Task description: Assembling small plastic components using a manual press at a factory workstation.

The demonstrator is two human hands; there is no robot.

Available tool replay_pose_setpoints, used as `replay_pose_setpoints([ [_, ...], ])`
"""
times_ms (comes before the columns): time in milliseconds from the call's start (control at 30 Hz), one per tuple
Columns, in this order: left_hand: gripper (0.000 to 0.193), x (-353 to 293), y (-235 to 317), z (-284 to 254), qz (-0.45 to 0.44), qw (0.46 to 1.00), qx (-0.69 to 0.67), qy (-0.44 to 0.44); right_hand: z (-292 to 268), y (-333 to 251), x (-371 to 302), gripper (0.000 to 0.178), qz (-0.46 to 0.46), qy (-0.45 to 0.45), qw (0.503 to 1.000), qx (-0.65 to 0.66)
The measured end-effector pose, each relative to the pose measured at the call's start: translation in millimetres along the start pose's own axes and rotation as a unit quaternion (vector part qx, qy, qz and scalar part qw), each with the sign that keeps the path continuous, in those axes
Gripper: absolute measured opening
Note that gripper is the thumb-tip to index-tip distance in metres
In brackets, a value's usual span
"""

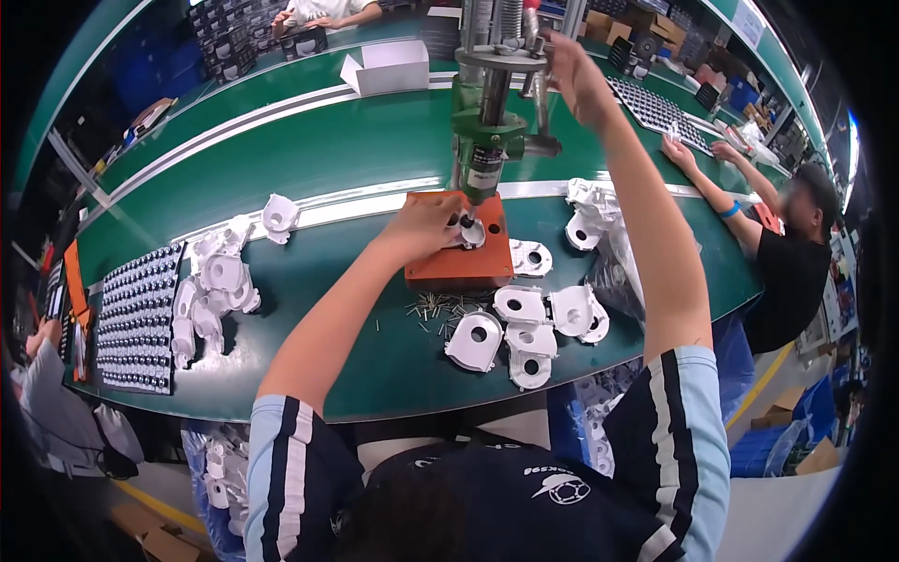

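An orange block (454, 272) sits under a green bench press (484, 140). My left hand (426, 228) is closed on the edge of a small white plastic housing (475, 234) lying on that block; some fingertips are hidden. The press's ram comes down right at the housing, over a dark round piece in it. My right hand (578, 84) is raised beside the press, its fingers curled at the metal lever (540, 98); slight blur hides part of this grip. Small metal pins (440, 307) lie scattered in front of the block.
White housings (473, 342) lie right of the block, with more in a plastic bag (613, 262). Another pile (223, 272) stands left, beside a tray of dark round parts (140, 323). A white box (393, 67) is behind. A co-worker (791, 253) sits at the right.
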State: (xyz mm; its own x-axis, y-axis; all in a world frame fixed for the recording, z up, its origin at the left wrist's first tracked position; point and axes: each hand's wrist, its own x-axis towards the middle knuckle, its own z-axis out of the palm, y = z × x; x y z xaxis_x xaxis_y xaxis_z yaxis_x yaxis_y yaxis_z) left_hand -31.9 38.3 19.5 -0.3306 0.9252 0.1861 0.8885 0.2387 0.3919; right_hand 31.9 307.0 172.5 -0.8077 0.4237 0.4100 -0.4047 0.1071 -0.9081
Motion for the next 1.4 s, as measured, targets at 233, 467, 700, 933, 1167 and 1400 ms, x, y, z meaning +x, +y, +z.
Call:
replay_pose_setpoints([
  [233, 0.045, -5, -23, -21, -0.007, 0.999, -0.032, 0.015, -64, 53, -126, 0.022, 0.085, -0.056, 0.873, -0.477],
  [467, 0.044, -11, -22, -50, -0.08, 0.994, -0.031, -0.074, -70, 84, -227, 0.042, 0.017, -0.164, 0.587, -0.793],
  [700, 0.055, -8, -78, -65, -0.189, 0.981, -0.019, 0.033, -79, 110, -212, 0.016, 0.033, -0.084, 0.681, -0.726],
  [933, 0.063, 13, -144, -21, -0.249, 0.913, 0.011, 0.324, -106, 127, -214, 0.024, 0.139, -0.014, 0.882, -0.451],
  [1167, 0.044, -103, -203, -45, -0.517, 0.791, 0.284, 0.162, -81, 80, -243, 0.021, 0.187, 0.126, 0.97, -0.094],
  [1400, 0.036, -133, -116, -59, -0.349, 0.894, -0.087, 0.267, -10, 65, -265, 0.023, 0.181, 0.109, 0.977, 0.029],
])
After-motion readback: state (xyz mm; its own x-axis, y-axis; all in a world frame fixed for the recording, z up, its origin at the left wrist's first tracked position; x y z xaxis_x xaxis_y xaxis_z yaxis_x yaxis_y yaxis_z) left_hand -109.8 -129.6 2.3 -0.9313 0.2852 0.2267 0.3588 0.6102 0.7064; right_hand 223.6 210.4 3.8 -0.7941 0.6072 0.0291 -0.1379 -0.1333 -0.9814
